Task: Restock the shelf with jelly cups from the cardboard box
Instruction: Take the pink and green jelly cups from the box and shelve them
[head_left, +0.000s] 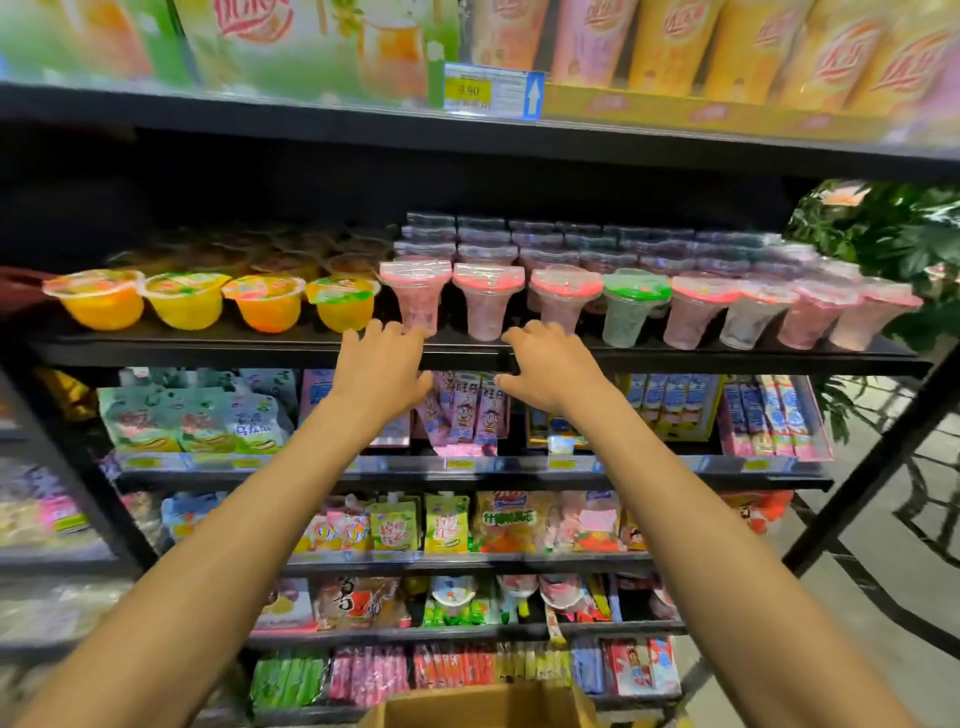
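Currently I see the pink-lidded jelly cups (485, 306) standing upright along the shelf (208, 351) front, lids up, long axis vertical. My left hand (382, 364) and right hand (550, 369) hold nothing, fingers (395, 332) loosely spread, tips just below the cup bases; contact I cannot tell

black metal shelf (675, 359), green leafy plant (883, 234) at right — pale floor (862, 597) with dark lines
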